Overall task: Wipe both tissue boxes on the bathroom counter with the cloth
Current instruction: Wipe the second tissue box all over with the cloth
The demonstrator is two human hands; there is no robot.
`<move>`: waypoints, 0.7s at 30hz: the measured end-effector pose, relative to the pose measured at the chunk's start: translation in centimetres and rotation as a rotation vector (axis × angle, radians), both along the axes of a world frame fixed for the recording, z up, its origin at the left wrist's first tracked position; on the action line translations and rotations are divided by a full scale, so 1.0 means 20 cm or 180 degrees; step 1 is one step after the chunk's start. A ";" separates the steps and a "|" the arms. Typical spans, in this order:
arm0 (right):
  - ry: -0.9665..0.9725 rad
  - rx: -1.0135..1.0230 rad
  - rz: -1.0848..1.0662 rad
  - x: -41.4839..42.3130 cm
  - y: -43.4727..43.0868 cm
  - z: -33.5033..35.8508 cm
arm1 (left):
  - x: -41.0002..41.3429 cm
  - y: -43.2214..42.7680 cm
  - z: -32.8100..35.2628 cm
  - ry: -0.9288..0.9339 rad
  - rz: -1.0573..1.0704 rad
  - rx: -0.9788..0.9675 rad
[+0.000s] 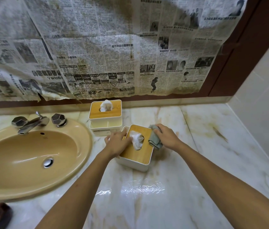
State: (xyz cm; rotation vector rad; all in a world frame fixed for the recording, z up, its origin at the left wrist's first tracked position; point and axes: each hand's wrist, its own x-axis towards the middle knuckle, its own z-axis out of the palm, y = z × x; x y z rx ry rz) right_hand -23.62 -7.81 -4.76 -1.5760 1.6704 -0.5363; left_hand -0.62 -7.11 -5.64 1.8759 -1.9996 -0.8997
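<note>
The nearer white tissue box with a wooden lid (135, 156) is steadied by the left hand (118, 143), whose fingers are spread over the box's left edge. Its long axis runs away from the hands. A crumpled grey-green cloth (154, 139) is gripped by the right hand (166, 136) at the lid's right edge. The second white wooden-lidded box (95, 113) stands beyond, nearer the left hand, on the marble counter (196, 138).

The counter (171, 195) is viewed wide-angle from head height, close, forward and downward; the newspaper-covered wall (97, 47) is faced.
</note>
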 end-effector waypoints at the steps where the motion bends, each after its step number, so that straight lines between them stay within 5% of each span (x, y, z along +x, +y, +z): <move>1: -0.0043 0.0016 -0.0053 0.00 0.01 0.00 | -0.01 0.01 0.01 0.0069 0.0055 -0.0011; 12: -0.0489 -0.0141 -0.0603 -0.08 0.14 -0.05 | -0.19 0.16 0.04 -0.1126 -0.0289 -0.0086; 17: -0.0972 -0.0495 -0.0361 -0.11 0.21 0.00 | -0.20 0.13 0.05 -0.1235 -0.0333 -0.0097; 21: -0.0756 -0.0853 -0.0356 -0.09 0.21 0.01 | -0.18 0.09 0.07 -0.1235 -0.0604 -0.0139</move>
